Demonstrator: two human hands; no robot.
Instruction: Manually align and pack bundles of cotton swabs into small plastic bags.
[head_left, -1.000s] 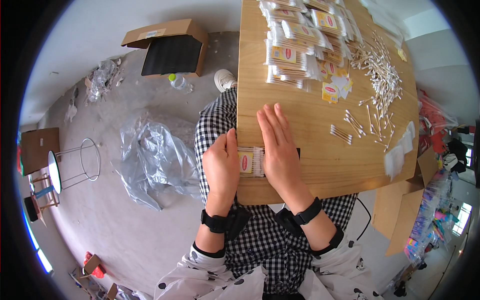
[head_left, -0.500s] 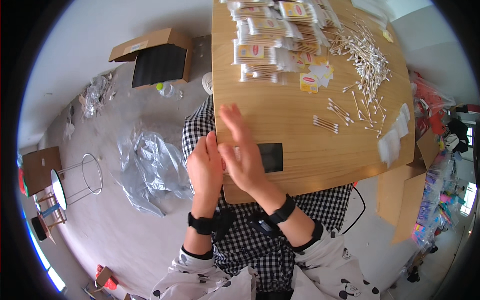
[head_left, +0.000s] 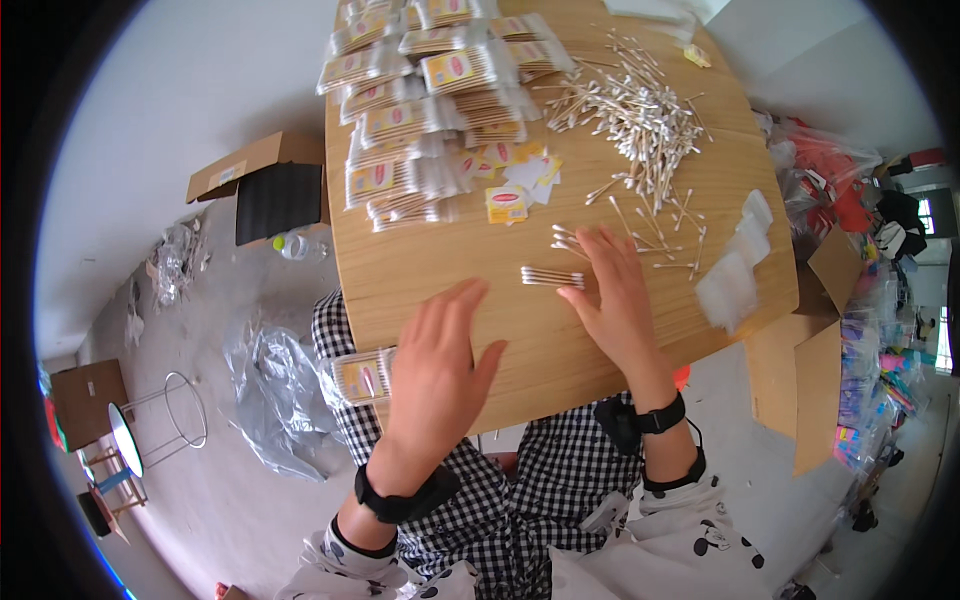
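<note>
My right hand (head_left: 618, 300) reaches over the table with thumb and fingers apart. Its fingertips are beside a short row of cotton swabs (head_left: 550, 276) and a second small bunch of swabs (head_left: 566, 238); whether they touch is hard to tell. My left hand (head_left: 437, 365) hovers near the table's front left, fingers spread and holding nothing. Just left of it, a clear packet of cotton swabs (head_left: 360, 378) with a yellow label lies at the table edge, partly hidden by that hand.
Filled swab packets (head_left: 400, 120) are piled at the back left, beside loose yellow label cards (head_left: 507, 204). A heap of loose swabs (head_left: 640, 120) lies at the back right. Clear empty bags (head_left: 730, 290) rest along the right edge. A cardboard box (head_left: 790, 370) stands beyond the table's right side.
My hands have come apart. The right has gone right toward the swab rows; the left is open beside a packet at the edge. The view has shifted, and the dark rectangle no longer shows.
</note>
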